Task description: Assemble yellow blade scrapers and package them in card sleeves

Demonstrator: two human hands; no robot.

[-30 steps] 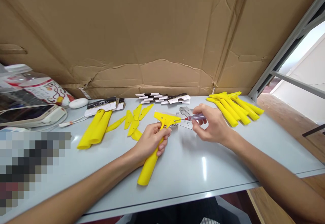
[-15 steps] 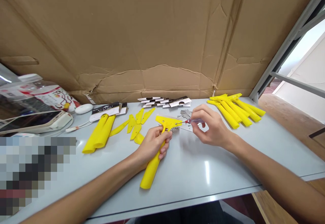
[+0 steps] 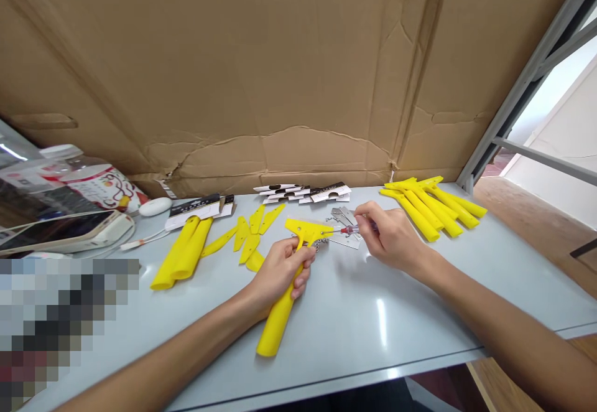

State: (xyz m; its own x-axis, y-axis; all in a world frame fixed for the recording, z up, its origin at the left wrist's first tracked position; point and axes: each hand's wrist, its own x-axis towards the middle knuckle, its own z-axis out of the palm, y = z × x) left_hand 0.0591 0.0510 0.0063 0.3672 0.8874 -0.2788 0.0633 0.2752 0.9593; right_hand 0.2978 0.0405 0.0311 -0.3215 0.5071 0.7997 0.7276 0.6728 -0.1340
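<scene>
My left hand point(image 3: 285, 270) is wrapped round the neck of a yellow scraper point(image 3: 276, 331), its wide head pointing away from me and its handle toward the table's front. In my right hand point(image 3: 388, 235) is a screwdriver point(image 3: 351, 229) with a red and clear handle. Its thin shaft reaches left to the right end of the scraper's head, where a screw sits. Behind that shaft lie flat metal blades point(image 3: 345, 239). Small screws point(image 3: 321, 244) are scattered beside the scraper's neck, partly hidden by it.
Yellow scraper handles lie in a pile point(image 3: 424, 208) at the right, and two more point(image 3: 184, 253) at the left. Loose yellow plates point(image 3: 249, 244) and stacked printed cards point(image 3: 298, 193) lie nearby. A phone point(image 3: 60, 230) and a bottle point(image 3: 100, 182) stand left. Cardboard point(image 3: 280, 76) walls the back.
My right hand has turned and closed further round the screwdriver's handle, moving slightly right. The scraper stays in my left hand, nearly in place. The view has tipped up a little.
</scene>
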